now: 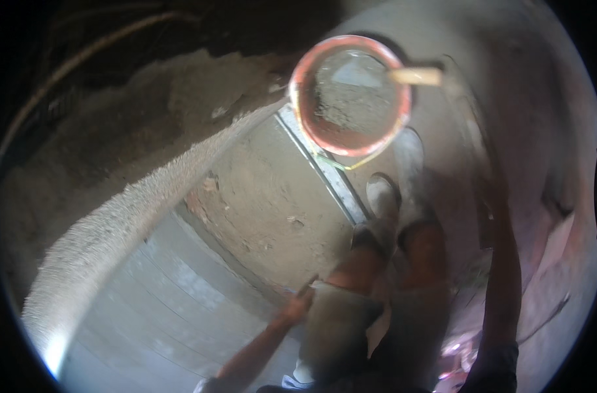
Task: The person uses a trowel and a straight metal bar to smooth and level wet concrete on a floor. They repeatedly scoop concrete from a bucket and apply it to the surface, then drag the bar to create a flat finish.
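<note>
My left hand (299,306) is low beside my left thigh, apart from the bucket; its fingers are dark and smeared by motion. My right arm reaches forward along the right side, and my right hand (493,190) appears closed around a long, thin, flat thing (467,121) whose kind is blurred. Ahead of my feet stands a round bucket (299,118) with an orange-red rim and a thin wire handle. Wet grey mortar (347,108) lies inside it. A trowel rests in the mortar, its wooden handle (420,76) sticking out over the right rim.
A pale metal strip (325,171) lies slantwise on the floor between the bucket and my shoes (381,193). To the left runs a rough, light-coloured ledge (148,196) beside a smooth grey surface (174,288). Rubble and dark ground (115,131) lie beyond it.
</note>
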Demonstrator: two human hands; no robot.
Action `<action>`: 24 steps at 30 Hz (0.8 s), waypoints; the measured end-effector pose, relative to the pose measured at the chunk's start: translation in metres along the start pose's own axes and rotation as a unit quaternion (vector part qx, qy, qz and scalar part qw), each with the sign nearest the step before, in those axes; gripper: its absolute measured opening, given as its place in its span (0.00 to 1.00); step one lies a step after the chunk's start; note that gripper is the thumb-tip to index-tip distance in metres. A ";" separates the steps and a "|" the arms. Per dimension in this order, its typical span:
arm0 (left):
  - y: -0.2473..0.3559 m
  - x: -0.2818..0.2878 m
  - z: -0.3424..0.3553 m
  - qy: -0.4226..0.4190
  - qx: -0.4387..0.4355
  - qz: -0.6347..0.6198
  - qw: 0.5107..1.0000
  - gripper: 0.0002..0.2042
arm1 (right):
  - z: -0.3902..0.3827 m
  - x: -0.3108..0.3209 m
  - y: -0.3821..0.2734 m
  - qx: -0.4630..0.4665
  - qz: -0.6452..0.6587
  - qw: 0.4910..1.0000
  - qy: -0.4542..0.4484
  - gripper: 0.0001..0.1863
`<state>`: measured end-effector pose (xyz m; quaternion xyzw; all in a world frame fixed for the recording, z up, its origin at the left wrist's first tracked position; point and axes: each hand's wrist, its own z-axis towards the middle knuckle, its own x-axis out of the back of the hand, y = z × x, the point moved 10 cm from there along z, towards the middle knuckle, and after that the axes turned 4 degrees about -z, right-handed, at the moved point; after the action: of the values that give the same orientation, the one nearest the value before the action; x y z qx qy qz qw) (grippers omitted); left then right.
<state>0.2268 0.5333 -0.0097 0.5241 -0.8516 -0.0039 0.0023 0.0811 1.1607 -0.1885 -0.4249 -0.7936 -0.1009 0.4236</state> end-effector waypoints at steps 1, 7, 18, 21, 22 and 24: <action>-0.022 0.012 -0.043 0.002 0.042 -0.048 0.998 0.33 | -0.032 0.019 -0.008 -0.025 0.027 0.999 0.001 0.32; 0.085 0.136 -0.161 0.211 -0.125 -0.131 0.961 0.28 | -0.184 0.101 -0.011 -0.102 0.064 0.989 0.080 0.30; 0.159 0.007 -0.118 -0.187 -0.344 -0.086 0.916 0.29 | -0.521 -0.024 -0.317 0.001 0.125 0.989 0.072 0.27; 0.084 0.067 -0.040 0.066 -0.294 -0.087 0.950 0.29 | -0.621 -0.295 -0.238 0.189 -0.157 0.955 -0.168 0.22; 0.050 0.088 -0.014 0.132 -0.247 -0.102 0.954 0.29 | -0.608 -0.280 -0.268 0.166 -0.111 0.969 -0.148 0.20; -0.014 0.137 0.034 0.198 -0.194 -0.155 0.948 0.27 | -0.602 -0.259 -0.324 0.196 -0.056 0.962 -0.184 0.19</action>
<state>0.1773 0.4045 -0.0439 0.6290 -0.7252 -0.0654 0.2724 0.2607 0.4951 0.0538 -0.3000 -0.8846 0.1127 0.3388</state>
